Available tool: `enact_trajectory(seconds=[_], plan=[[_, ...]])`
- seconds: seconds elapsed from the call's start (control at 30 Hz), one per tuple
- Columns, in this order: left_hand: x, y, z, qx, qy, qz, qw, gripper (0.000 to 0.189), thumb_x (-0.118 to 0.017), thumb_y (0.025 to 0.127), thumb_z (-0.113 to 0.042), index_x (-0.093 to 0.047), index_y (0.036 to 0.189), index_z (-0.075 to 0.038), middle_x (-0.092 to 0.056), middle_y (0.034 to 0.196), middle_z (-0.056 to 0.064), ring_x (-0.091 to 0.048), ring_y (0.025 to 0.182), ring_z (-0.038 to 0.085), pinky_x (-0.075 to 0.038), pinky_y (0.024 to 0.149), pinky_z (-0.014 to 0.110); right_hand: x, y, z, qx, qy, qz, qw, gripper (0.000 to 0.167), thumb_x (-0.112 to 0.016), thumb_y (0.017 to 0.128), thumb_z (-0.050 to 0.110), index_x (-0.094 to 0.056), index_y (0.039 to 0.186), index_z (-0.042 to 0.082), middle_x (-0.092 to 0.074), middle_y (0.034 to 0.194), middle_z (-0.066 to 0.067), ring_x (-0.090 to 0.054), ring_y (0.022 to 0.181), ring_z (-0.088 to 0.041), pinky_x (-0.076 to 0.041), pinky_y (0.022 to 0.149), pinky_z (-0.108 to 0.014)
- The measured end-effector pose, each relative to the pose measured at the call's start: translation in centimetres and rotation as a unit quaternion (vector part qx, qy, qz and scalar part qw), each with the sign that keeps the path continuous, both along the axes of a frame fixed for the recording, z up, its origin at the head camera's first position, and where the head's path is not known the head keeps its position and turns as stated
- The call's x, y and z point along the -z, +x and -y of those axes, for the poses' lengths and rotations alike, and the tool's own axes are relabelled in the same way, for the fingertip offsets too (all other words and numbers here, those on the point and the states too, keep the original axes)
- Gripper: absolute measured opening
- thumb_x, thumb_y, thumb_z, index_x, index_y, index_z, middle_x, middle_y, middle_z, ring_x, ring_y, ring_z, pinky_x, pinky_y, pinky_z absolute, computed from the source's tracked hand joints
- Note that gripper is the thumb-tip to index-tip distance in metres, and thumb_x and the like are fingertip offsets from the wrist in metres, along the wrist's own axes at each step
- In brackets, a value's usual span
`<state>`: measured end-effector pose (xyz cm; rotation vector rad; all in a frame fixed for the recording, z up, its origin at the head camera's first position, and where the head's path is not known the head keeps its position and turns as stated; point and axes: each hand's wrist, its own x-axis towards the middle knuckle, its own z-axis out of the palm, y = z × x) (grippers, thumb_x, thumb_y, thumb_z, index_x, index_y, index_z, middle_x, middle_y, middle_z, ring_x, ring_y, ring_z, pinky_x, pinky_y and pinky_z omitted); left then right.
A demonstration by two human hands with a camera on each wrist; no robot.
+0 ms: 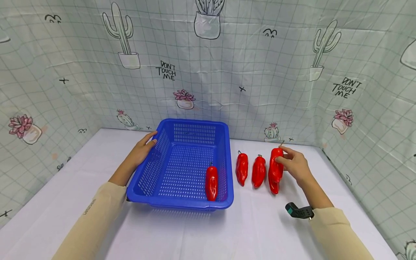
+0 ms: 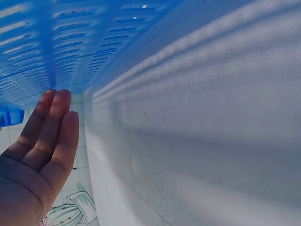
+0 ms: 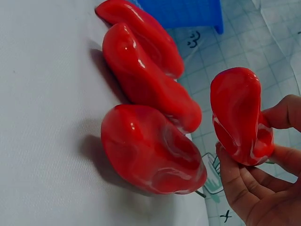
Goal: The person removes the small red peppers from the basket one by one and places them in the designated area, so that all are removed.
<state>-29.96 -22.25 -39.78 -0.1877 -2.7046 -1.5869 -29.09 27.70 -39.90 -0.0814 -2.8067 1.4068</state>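
My left hand (image 1: 140,151) touches the left rim of a blue plastic basket (image 1: 186,203). In the left wrist view, its fingers (image 2: 61,141) look nearly straight beside the basket's slotted outer wall. My right hand (image 1: 295,164) holds a glossy red pepper (image 3: 237,110) between thumb and fingers, lifted off the table. Beneath it lies another red pepper (image 3: 150,150), largely covered by the held one in the head view. Two more red peppers, a middle one (image 1: 259,172) and a left one (image 1: 242,169), lie side by side nearer the basket. One red pepper (image 1: 211,183) rests inside the basket, at its right.
White cloth covers the table (image 1: 253,231). A wrinkled backdrop (image 1: 208,72) printed with cacti stands behind and at both sides. A black strap with a small device (image 1: 299,211) is at my right wrist.
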Motion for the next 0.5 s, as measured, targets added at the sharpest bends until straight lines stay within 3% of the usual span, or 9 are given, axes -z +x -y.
enact_trajectory(seconds=[0.5], plan=[[0.00,0.03,0.00,-0.001,-0.003,-0.002,1.0000,0.055,-0.035,0.107,-0.028,-0.021,0.157,-0.008,-0.016,0.161,0.025,-0.033,0.138,0.050,-0.026,0.112,0.062,0.81,-0.12,-0.84,0.020,-0.006,0.019,0.9996,0.064,-0.054,0.099,0.025,-0.029,0.154,0.007,-0.043,0.141,-0.031,-0.051,0.120,-0.041,-0.057,0.085,-0.034]])
